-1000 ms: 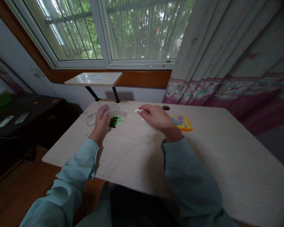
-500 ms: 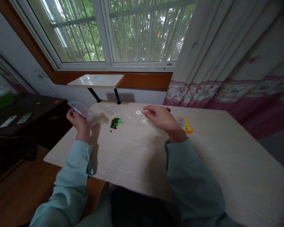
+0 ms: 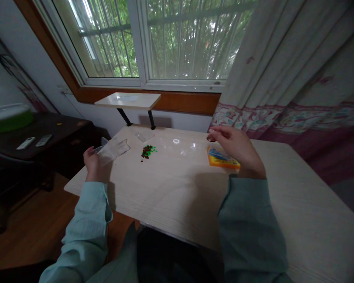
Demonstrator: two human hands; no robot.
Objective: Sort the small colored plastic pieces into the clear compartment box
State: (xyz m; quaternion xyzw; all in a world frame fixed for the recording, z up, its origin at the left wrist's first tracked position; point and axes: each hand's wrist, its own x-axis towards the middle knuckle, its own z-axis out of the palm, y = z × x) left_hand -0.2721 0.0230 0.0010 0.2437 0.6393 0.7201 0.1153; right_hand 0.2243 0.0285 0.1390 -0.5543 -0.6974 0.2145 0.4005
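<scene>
My left hand (image 3: 93, 163) is closed on a clear plastic container (image 3: 107, 153) at the table's left side. Its thin walls are hard to make out, and a clear flap or box part (image 3: 122, 147) shows at its right end. Between the hands, a small pile of red and green bits (image 3: 147, 151) lies on the table. My right hand (image 3: 236, 149) hovers over the far right of the table with thumb and fingers pinched. A pale speck shows at the fingertips, too small to name. Just below them is a small dark round object (image 3: 211, 138).
A yellow-orange flat packet (image 3: 222, 158) lies under my right hand. Behind the pile is a small clear tube-like piece (image 3: 141, 136). A raised shelf (image 3: 128, 101) stands at the back left. Two remote-like devices (image 3: 26, 143) lie on a dark side table. A curtain (image 3: 262, 114) hangs behind.
My right hand has moved right, from the table's middle to above the yellow-orange packet, still pinched. The container in my left hand has tipped and turned. The view has shifted slightly.
</scene>
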